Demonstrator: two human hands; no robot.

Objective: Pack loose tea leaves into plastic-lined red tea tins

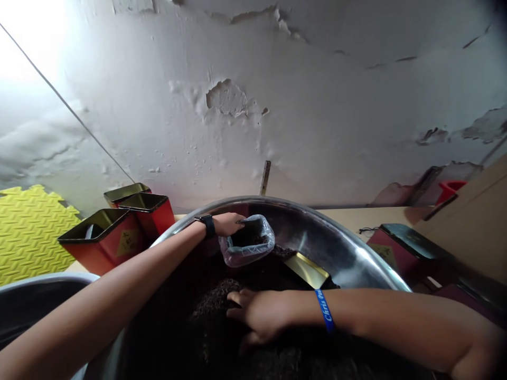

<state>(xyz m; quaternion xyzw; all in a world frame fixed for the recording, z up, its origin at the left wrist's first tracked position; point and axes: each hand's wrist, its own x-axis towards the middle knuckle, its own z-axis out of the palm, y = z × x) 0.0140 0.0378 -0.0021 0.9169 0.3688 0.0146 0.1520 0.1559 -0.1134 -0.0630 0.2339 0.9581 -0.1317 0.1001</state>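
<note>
My left hand (pixel 228 224), with a black watch on the wrist, grips the rim of a clear plastic bag (pixel 247 241) that stands open inside a large metal basin (pixel 348 248). The bag holds some dark loose tea leaves. My right hand (pixel 259 314), with a blue wristband, lies fingers-down in the pile of dark tea leaves (pixel 216 298) that fills the basin, its fingers curled into the leaves just below the bag. A flat gold-coloured piece (pixel 307 269) lies in the basin to the right of the bag.
Three open red tins with gold insides (pixel 119 232) stand left of the basin. Another metal basin's rim (pixel 43 282) shows at the lower left. Dark red tins (pixel 404 245) lie at the right. A yellow foam mat (pixel 27 227) and a peeling white wall (pixel 253 105) lie behind.
</note>
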